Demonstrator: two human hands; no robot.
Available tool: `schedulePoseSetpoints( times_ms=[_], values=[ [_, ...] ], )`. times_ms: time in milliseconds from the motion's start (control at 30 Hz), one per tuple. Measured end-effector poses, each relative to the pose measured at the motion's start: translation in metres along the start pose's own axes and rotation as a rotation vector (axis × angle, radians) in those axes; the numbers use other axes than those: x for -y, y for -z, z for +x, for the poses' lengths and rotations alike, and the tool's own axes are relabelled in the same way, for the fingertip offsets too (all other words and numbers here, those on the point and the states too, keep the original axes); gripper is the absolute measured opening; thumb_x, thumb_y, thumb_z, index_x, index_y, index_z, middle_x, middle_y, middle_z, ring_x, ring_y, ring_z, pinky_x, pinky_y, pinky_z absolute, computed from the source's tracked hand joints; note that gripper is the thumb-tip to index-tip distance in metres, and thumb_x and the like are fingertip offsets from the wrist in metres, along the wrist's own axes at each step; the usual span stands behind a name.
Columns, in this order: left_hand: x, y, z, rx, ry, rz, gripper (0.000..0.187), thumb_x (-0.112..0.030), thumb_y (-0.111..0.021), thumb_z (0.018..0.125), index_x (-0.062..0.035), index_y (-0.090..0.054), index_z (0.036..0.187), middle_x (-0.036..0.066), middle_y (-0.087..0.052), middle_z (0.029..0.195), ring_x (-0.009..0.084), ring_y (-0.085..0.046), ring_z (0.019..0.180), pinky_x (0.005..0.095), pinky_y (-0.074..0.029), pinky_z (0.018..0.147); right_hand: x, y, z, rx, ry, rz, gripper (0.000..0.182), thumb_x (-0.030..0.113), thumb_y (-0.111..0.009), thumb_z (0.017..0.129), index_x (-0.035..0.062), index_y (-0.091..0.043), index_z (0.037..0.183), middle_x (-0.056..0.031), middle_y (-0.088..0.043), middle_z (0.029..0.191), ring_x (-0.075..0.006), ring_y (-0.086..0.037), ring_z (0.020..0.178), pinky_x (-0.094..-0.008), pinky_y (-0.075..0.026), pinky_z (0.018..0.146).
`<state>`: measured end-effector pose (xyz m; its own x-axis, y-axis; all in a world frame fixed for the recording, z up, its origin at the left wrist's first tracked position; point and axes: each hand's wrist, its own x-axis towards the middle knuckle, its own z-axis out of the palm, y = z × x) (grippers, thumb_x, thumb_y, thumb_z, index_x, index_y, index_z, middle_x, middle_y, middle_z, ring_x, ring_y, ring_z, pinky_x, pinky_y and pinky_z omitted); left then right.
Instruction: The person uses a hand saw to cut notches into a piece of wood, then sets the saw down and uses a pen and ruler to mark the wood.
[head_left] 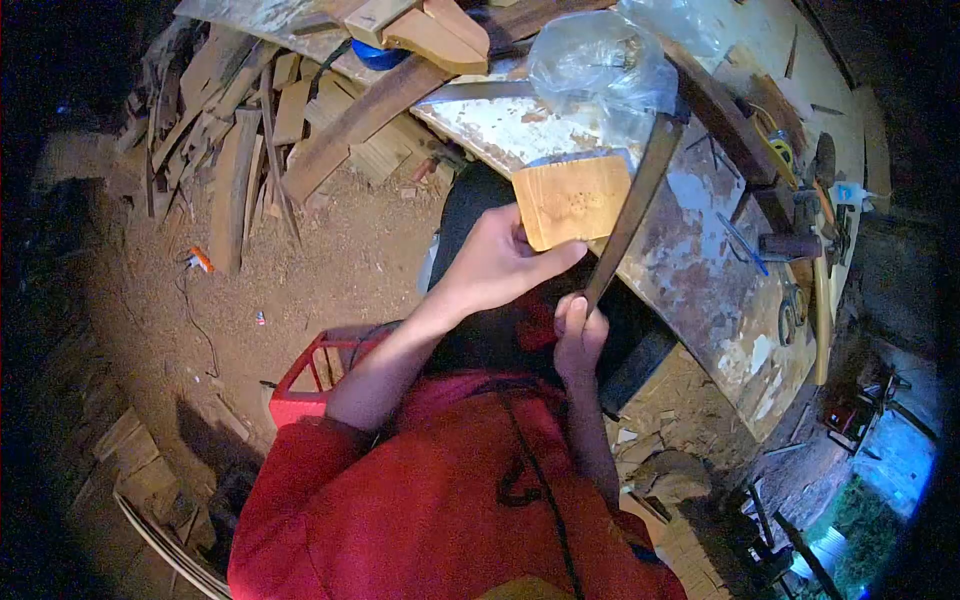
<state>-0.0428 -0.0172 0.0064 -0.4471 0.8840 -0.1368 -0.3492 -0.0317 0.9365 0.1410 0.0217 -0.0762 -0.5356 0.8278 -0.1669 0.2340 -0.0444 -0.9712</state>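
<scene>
A small pale wooden block (575, 200) with rounded corners and dark specks on its face is held up at the table's edge. My left hand (500, 258) grips it by the lower left side, the thumb along its bottom edge. My right hand (582, 330) is closed round the lower end of a long flat dark bar (640, 195), which looks like a file. The bar slants up and to the right, close along the block's right edge; whether they touch is unclear. The bar's far end reaches a clear plastic bag (600, 62).
The worn table (690, 270) carries dark beams (725, 125), scissors (792, 312), a blue pen (742, 243) and a tape measure (780, 148). Scrap wood (235, 150) is heaped at the upper left. A red frame (300, 385) stands left of my legs.
</scene>
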Motion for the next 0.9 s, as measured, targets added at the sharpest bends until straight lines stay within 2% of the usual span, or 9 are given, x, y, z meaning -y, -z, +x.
schedulePoseSetpoints(
  times_ms=[33, 233, 333, 433, 567, 600, 667, 767, 900],
  values=[
    [-0.003, 0.001, -0.001, 0.042, 0.041, -0.022, 0.03, -0.018, -0.072, 0.089, 0.0015, -0.065, 0.111, 0.006, -0.069, 0.111, 0.0115, -0.06, 0.108, 0.0289, -0.047, 0.094, 0.003, 0.001, -0.001, -0.008, -0.001, 0.02, 0.041, 0.03, -0.042, 0.103, 0.0064, -0.049, 0.07, 0.0038, -0.04, 0.059, -0.0072, -0.034, 0.05, -0.0264, -0.025, 0.047],
    [-0.021, -0.006, -0.002, -0.058, 0.134, 0.028, 0.033, -0.019, -0.074, 0.087, 0.0003, -0.064, 0.113, 0.005, -0.069, 0.111, 0.0113, -0.062, 0.101, 0.0294, -0.049, 0.091, 0.022, 0.007, -0.005, 0.011, 0.06, 0.12, 0.039, 0.03, -0.041, 0.104, 0.0063, -0.049, 0.073, 0.0036, -0.039, 0.059, -0.0066, -0.033, 0.05, -0.026, -0.024, 0.047],
    [-0.005, -0.011, 0.0, -0.068, -0.02, 0.134, 0.034, -0.019, -0.075, 0.087, 0.0001, -0.064, 0.112, 0.005, -0.069, 0.111, 0.0124, -0.063, 0.101, 0.0294, -0.048, 0.092, 0.04, 0.006, -0.008, -0.036, 0.078, 0.144, 0.038, 0.03, -0.042, 0.103, 0.0051, -0.05, 0.075, 0.0041, -0.039, 0.059, -0.0066, -0.033, 0.05, -0.0258, -0.024, 0.048],
    [-0.009, -0.013, -0.004, -0.074, 0.014, 0.206, 0.034, -0.022, -0.074, 0.087, -0.0002, -0.065, 0.112, 0.005, -0.069, 0.11, 0.0128, -0.063, 0.102, 0.0287, -0.048, 0.091, 0.052, 0.016, -0.01, -0.001, 0.072, 0.112, 0.037, 0.029, -0.044, 0.102, 0.0045, -0.052, 0.076, 0.0043, -0.039, 0.059, -0.0067, -0.033, 0.05, -0.026, -0.025, 0.048],
    [-0.014, -0.014, -0.003, -0.164, 0.271, 0.257, 0.033, -0.029, -0.069, 0.092, 0.0024, -0.068, 0.102, 0.001, -0.067, 0.081, 0.0067, -0.059, 0.072, 0.0252, -0.049, 0.066, 0.085, 0.024, -0.014, 0.009, 0.048, 0.026, 0.028, 0.023, -0.05, 0.1, 0.0018, -0.058, 0.085, 0.0042, -0.043, 0.06, -0.0054, -0.037, 0.054, -0.0255, -0.03, 0.051],
    [-0.011, -0.017, -0.003, -0.153, 0.17, 0.283, 0.034, -0.032, -0.068, 0.093, 0.0011, -0.069, 0.099, -0.003, -0.062, 0.072, 0.0044, -0.051, 0.062, 0.0247, -0.043, 0.056, 0.09, 0.025, -0.014, 0.018, 0.09, -0.044, 0.025, 0.022, -0.052, 0.099, 0.0014, -0.06, 0.088, 0.0043, -0.044, 0.061, -0.0048, -0.038, 0.055, -0.0252, -0.03, 0.051],
    [-0.001, -0.016, -0.002, -0.149, 0.102, 0.307, 0.033, -0.031, -0.069, 0.092, 0.0004, -0.069, 0.102, -0.001, -0.065, 0.078, 0.0052, -0.055, 0.067, 0.025, -0.046, 0.061, 0.092, 0.03, -0.015, 0.054, 0.175, -0.104, 0.015, 0.015, -0.055, 0.097, 0.0018, -0.062, 0.099, 0.0039, -0.049, 0.064, -0.0038, -0.043, 0.059, -0.0241, -0.034, 0.053],
    [-0.007, -0.021, -0.001, -0.146, 0.079, 0.304, 0.034, -0.028, -0.071, 0.091, 0.0013, -0.068, 0.109, 0.004, -0.071, 0.099, 0.0088, -0.062, 0.088, 0.0269, -0.05, 0.079, 0.134, 0.051, -0.019, 0.163, -0.019, -0.126, 0.016, 0.018, -0.06, 0.095, 0.005, -0.064, 0.103, -0.0048, -0.062, 0.071, -0.0082, -0.057, 0.064, -0.0279, -0.044, 0.058],
    [-0.005, -0.022, -0.001, -0.161, 0.08, 0.317, 0.038, -0.027, -0.072, 0.09, 0.002, -0.066, 0.113, 0.006, -0.07, 0.11, 0.0115, -0.063, 0.098, 0.028, -0.049, 0.088, 0.143, 0.069, -0.017, -0.082, 0.107, -0.248, 0.017, 0.016, -0.06, 0.094, 0.0057, -0.062, 0.108, -0.0083, -0.066, 0.08, -0.0129, -0.062, 0.071, -0.0287, -0.049, 0.066]
  ],
)
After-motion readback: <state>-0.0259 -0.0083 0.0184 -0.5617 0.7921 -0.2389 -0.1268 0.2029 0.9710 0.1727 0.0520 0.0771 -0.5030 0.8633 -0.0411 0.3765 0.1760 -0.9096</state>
